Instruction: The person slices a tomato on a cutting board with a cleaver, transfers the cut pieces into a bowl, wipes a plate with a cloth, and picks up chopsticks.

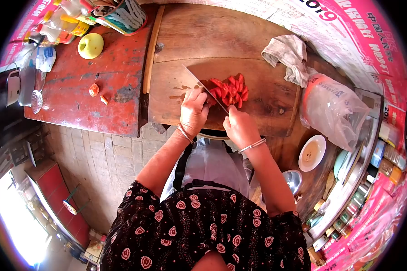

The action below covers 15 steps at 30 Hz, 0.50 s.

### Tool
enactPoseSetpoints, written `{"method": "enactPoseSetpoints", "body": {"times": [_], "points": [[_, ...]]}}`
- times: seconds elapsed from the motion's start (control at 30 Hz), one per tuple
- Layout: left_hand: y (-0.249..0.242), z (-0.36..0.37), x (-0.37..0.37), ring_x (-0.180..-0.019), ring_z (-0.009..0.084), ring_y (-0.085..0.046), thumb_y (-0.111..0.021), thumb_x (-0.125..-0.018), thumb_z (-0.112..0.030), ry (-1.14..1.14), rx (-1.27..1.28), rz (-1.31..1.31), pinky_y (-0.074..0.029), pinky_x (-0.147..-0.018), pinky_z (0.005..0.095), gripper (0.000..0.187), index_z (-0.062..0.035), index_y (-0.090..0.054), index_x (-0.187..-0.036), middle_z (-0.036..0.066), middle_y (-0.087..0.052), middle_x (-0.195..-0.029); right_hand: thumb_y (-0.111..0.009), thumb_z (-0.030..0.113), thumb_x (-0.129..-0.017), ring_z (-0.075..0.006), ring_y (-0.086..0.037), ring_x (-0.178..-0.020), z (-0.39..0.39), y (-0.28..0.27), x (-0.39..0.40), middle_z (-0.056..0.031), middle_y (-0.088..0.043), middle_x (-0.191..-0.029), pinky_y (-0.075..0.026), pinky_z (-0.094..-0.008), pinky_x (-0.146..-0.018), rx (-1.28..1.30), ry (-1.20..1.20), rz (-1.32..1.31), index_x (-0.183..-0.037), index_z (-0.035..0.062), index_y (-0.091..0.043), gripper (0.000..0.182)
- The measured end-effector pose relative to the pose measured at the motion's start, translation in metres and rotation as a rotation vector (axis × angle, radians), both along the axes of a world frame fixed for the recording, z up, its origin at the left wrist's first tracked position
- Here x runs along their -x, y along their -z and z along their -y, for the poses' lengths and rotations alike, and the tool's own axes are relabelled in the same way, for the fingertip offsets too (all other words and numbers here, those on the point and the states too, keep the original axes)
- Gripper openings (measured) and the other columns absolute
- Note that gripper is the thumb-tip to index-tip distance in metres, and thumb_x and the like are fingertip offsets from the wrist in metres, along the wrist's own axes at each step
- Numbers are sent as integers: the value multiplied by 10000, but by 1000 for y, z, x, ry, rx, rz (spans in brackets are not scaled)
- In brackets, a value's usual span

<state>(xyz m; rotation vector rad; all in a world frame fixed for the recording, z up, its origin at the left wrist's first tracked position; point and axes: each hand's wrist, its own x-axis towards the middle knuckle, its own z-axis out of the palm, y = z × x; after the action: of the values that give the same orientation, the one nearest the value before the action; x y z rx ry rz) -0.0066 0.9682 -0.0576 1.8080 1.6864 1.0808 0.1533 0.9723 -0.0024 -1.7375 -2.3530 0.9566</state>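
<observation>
On the wooden board (262, 104) lies a pile of red cut pieces (233, 89), likely tomato. A knife (194, 77) stands on edge at the pile's left side, its blade running from upper left to lower right. My right hand (240, 126) is closed round its handle, which is mostly hidden. Left of the blade, my left hand (194, 110) has its fingers curled on a red piece (210, 99) against the blade. Wet marks show on the board beside my left hand.
The red table at left (117, 99) bears a yellow-green apple (90, 45), two red scraps (94, 89) and bottles. Right of the board are a crumpled cloth (286, 56), a plastic bag (332, 106), a white bowl (312, 153) and a metal bowl (292, 179).
</observation>
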Motion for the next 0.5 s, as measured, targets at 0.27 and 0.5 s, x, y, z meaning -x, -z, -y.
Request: {"method": "enactPoseSetpoints", "body": {"times": [0.27,0.5], "points": [[0,1,-3,-850,333,-513,-607,-610,40,11,-23,-56,-464,-723,395,194,-37,-556,-782,113,-549,-877,-556,123,-796,-424,-576,-643,-1,17,22,-229,-568,-631,-457,-500,-570,-89,190,-85,-811,6,-473,143],[-2,5,-4,-871,322,-522,-626,-625,0,20,-12,-87,-477,-728,386,191,-44,-570,-801,101,-550,-903,-553,120,-790,-423,-586,-653,3,13,21,-239,-576,-646,-470,-496,-584,-81,175,-68,-807,-11,-477,152]]}}
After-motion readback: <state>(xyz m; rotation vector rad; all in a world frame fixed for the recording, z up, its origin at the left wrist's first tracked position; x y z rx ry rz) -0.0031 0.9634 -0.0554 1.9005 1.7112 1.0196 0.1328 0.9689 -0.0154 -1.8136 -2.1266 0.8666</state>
